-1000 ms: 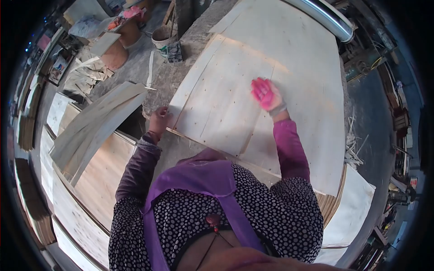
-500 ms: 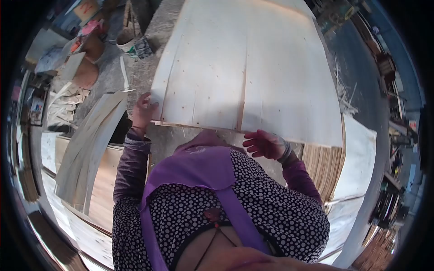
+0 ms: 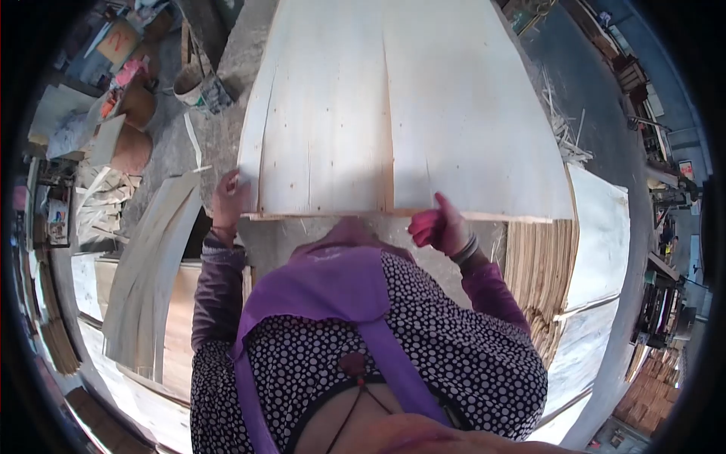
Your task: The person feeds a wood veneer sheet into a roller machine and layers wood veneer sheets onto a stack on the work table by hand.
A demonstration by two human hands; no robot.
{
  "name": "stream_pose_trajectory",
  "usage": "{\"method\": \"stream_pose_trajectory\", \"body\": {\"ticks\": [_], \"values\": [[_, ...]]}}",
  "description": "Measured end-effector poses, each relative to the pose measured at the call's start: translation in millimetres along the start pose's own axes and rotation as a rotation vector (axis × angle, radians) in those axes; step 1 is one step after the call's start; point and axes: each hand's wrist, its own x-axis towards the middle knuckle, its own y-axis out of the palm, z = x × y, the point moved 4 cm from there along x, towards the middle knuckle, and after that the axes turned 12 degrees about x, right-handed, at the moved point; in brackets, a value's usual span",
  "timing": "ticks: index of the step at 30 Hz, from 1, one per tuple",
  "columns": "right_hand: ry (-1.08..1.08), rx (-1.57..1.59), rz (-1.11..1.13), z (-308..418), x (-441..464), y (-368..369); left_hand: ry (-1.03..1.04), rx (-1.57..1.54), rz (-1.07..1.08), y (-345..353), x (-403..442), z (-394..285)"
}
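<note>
A broad, pale wood veneer sheet [image 3: 333, 113] with dark seams and small knots lies in front of me, its near edge facing my body. At its near left corner is my left hand [image 3: 229, 200], fingers curled and closed at the side edge. My right hand [image 3: 446, 229] is against the near edge, right of the middle seam. Its reddish fingers are folded in and the thumb points up over the sheet; I see nothing inside them. Beneath the right part of the sheet, a thick stack of veneer [image 3: 538, 261] shows its layered edges.
Bent veneer strips [image 3: 147, 265] lean at my left. Farther off stand a bucket [image 3: 189, 83] and a brown rounded container [image 3: 130, 145]. Wood scraps [image 3: 566, 129] litter the floor at right, beside more pale sheets [image 3: 597, 234].
The sheet's near edge now lies straighter across my view. My right hand has gone from spread fingers to folded fingers with the thumb up. My left hand stays by the left corner.
</note>
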Motion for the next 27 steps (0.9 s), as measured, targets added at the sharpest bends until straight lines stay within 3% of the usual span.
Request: {"method": "stream_pose_trajectory", "body": {"ticks": [2, 7, 10, 16, 25, 27], "values": [[-0.054, -0.334, -0.099, 5.3, -6.2, 8.8, 0.031, 0.085, -0.045, -2.7, -4.8, -11.9], [-0.045, -0.135, -0.043, 9.5, -8.1, 14.8, -0.009, 0.014, -0.040, 4.8, 1.6, 12.2], [-0.165, -0.284, -0.122, 25.5, -4.4, 20.3, -0.028, -0.062, -0.010, 5.8, -1.1, 9.0], [-0.216, -0.255, -0.013, 98.9, 37.2, 27.2, -0.081, -0.233, -0.027, 10.4, -10.0, -8.7], [-0.176, -0.082, -0.018, 209.6, 178.3, 12.8, -0.100, -0.148, -0.097, 2.5, -17.5, -23.2], [-0.317, 0.032, 0.048, 229.0, 221.9, 8.0, -0.098, -0.121, -0.081, 2.2, -17.8, -25.6]]}}
